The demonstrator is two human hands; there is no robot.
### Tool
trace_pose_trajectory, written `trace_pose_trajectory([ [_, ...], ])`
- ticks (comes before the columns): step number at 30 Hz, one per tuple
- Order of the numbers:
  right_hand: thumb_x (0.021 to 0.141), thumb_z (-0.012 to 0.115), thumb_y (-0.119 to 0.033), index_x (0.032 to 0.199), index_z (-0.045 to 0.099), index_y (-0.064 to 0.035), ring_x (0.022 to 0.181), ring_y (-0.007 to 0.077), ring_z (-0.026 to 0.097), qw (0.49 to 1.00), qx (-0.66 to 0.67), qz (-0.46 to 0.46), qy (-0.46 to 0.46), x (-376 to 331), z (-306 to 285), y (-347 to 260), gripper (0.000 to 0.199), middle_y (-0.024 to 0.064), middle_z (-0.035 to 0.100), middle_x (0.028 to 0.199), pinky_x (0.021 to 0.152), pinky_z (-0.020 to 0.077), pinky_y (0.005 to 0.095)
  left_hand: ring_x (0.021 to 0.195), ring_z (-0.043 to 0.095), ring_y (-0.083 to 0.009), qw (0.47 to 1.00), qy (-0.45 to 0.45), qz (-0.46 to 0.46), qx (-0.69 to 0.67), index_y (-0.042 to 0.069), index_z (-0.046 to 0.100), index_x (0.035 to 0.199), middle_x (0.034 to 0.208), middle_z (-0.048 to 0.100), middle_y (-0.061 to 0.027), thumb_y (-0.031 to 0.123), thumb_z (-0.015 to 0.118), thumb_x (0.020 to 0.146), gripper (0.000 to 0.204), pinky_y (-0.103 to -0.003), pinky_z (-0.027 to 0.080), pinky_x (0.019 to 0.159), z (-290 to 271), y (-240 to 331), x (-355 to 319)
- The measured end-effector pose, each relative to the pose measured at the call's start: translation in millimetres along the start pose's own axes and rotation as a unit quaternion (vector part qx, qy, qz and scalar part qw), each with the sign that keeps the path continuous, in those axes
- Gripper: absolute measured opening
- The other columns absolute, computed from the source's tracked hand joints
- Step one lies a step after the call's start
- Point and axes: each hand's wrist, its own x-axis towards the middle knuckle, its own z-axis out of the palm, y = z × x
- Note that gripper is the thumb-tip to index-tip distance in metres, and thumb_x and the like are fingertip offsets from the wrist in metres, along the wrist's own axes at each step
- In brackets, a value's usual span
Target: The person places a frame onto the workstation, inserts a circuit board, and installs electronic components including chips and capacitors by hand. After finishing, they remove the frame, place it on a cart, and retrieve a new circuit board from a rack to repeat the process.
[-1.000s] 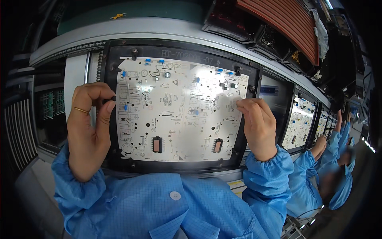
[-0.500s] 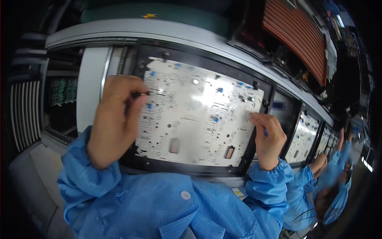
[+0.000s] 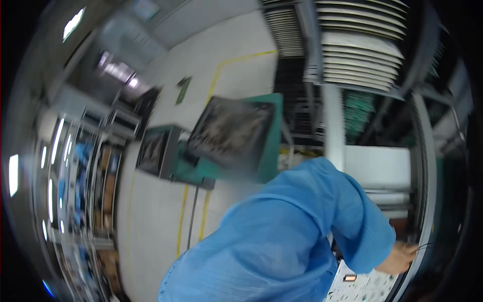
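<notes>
The view is swung far to the left and blurred. My left arm in a blue sleeve [image 3: 302,226] crosses the lower middle toward the right. My left hand [image 3: 400,259] shows only partly at the lower right, at the edge of a white circuit board [image 3: 362,288] with small dark parts on it. The blur hides whether its fingers grip the board. My right hand is out of the picture. Most of the board is cut off by the frame's rim.
A rack of stacked white panels [image 3: 362,55] fills the upper right, with a white post [image 3: 334,126] below it. A green-framed stand holding a dark panel [image 3: 231,131] sits on a pale floor with yellow lines [image 3: 201,221]. Shelving [image 3: 90,176] runs along the left.
The view has turned sharply left, away from the board and its dark fixture. The board has slid to the lower right corner, and my right hand has left the picture.
</notes>
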Motion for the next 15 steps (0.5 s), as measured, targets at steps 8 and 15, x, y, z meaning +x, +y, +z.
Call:
trace_pose_trajectory([
  [8,0.093,0.061,-0.028,0.101,0.061,0.0045,0.075,0.0357,0.062,0.990,-0.064,-0.124,0.028,52.4,16.6,-38.8,0.034,0.0218,0.065,0.088,0.067,0.0504,0.0394,0.077,0.053,-0.0335,0.953,0.285,-0.055,0.086,0.001,0.059,0.069,0.079,0.056,-0.0213,0.016,0.056,0.075,0.016,-0.046,0.045,0.068,23.1,-10.5,-26.0],
  [15,0.092,0.062,-0.030,0.087,0.064,0.0010,0.068,0.0335,0.060,0.984,-0.143,-0.100,0.045,15.9,-44.2,-47.4,0.031,0.0191,0.064,0.079,0.062,0.0486,0.0399,0.106,0.047,-0.0336,0.987,-0.103,-0.084,-0.093,0.001,0.068,0.078,0.093,0.058,-0.0185,0.018,0.061,0.075,0.019,-0.041,0.050,0.078,-0.1,25.2,-51.3],
])
